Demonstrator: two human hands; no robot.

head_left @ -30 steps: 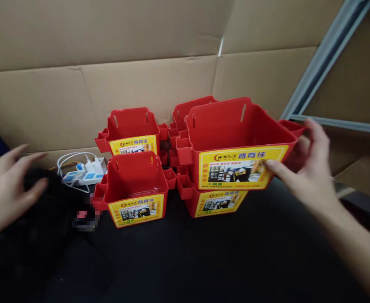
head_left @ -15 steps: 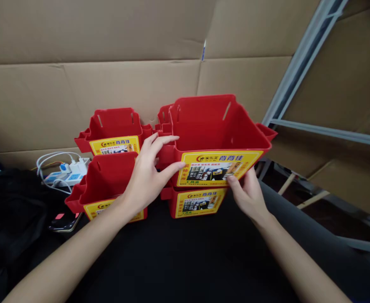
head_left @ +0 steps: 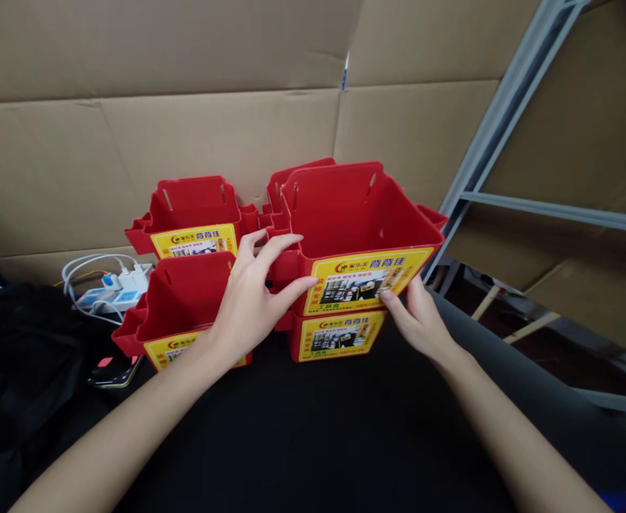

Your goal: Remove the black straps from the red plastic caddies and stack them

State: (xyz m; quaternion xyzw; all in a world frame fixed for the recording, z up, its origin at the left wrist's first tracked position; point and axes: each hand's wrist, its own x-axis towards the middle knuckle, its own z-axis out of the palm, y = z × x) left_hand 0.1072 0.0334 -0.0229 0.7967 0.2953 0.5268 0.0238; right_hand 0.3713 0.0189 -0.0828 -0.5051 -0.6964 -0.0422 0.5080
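Observation:
A red plastic tool box (head_left: 345, 214) with a yellow front label is between my hands, just over a second red tool box (head_left: 294, 338) of the same kind. My left hand (head_left: 253, 285) is at its left side, thumb against the label's edge and fingers at the side pocket. With thumb on the label and fingers beneath, my right hand (head_left: 416, 320) grips the lower right front. To the left are a front red box (head_left: 184, 296), partly covered by my left forearm, and another red box (head_left: 195, 203) behind it. One more box (head_left: 305, 171) shows behind the held one.
Cardboard panels (head_left: 211, 142) form the wall behind the boxes. A power strip (head_left: 110, 296) with white cables and a phone (head_left: 115, 370) lie at the left, near black fabric (head_left: 18, 370). A grey metal frame (head_left: 505, 135) stands at the right. Black cloth (head_left: 313, 427) covers the near surface.
The held box has shifted slightly left and its right end has swung down, now closer to the box below. Both hands keep their hold. The view has shifted slightly.

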